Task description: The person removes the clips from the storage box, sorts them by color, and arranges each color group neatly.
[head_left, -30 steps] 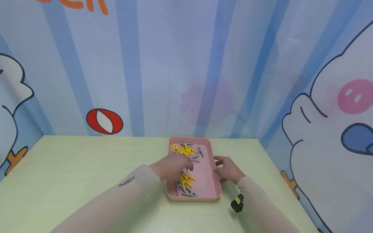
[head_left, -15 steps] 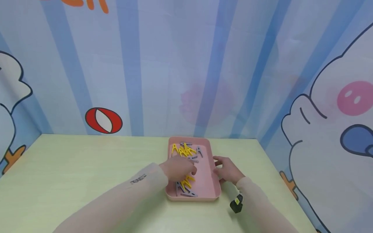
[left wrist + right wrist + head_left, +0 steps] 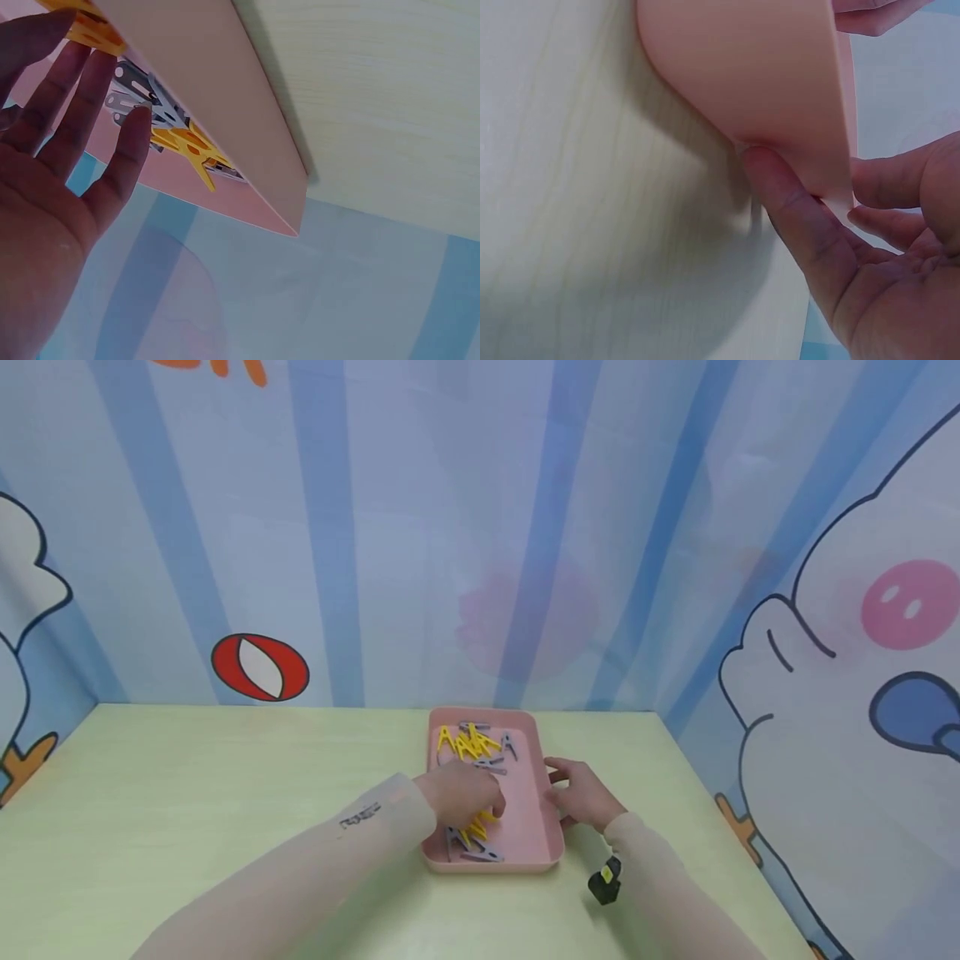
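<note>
A pink tray [image 3: 528,827] lies lengthwise on the table, holding yellow and grey plastic clothespins. My left hand [image 3: 461,795] reaches over its left wall. In the left wrist view, thumb and fingertips pinch a yellow clothespin [image 3: 97,31], partly cut off by the frame edge. At the tray's right side my right hand [image 3: 583,795] grips the wall, with one digit low on the outside and others at the rim. Several yellow clothespins [image 3: 468,745] lie with grey ones at the far end. Grey clothespins [image 3: 483,853] lie at the near end, with yellow ones partly hidden under my left hand.
The pale wood-grain table [image 3: 247,785] stretches out on both sides of the tray. Behind it hangs a striped blue curtain [image 3: 420,568] with cartoon prints. A small black device [image 3: 604,882] hangs at my right wrist.
My left hand has shifted a little right and nearer over the tray, covering more of the near yellow clothespins. My right hand stays at the tray's wall. The head view has shifted slightly.
</note>
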The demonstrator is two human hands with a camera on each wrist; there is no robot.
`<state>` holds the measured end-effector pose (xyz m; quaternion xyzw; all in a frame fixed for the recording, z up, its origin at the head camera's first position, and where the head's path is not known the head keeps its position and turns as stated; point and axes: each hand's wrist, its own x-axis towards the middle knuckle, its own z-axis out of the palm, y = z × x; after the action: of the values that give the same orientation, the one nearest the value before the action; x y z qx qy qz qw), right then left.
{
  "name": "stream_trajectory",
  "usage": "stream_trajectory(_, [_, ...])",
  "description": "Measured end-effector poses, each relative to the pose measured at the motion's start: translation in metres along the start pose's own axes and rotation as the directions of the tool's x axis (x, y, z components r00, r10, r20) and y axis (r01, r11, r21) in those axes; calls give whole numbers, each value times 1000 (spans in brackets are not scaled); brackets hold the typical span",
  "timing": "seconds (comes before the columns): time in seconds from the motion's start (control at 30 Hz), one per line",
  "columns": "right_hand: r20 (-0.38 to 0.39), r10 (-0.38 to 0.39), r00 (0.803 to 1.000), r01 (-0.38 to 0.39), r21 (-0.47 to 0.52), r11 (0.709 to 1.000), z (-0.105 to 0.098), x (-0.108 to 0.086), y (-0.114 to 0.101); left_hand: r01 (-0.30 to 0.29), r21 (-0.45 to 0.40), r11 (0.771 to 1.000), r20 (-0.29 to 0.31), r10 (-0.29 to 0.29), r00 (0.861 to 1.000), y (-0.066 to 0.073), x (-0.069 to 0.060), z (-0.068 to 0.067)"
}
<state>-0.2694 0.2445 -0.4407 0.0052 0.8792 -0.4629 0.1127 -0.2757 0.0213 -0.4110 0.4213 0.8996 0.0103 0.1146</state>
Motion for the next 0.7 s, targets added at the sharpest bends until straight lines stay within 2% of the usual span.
stream_trajectory(0.2, [-1,-4,1000,4,-7,1000,-2,1,-1,3,-8,1000,-6,-3,1000,0,2,-2])
stream_trajectory(0.43, [-4,2,1000,-2,-4,1000,-1,3,0,-13,67,998,-21,15,1000,1,7,0])
stream_trajectory(0.7, [-7,10,1000,-10,9,1000,0,1,1,21,21,1000,-19,-20,1000,0,7,4])
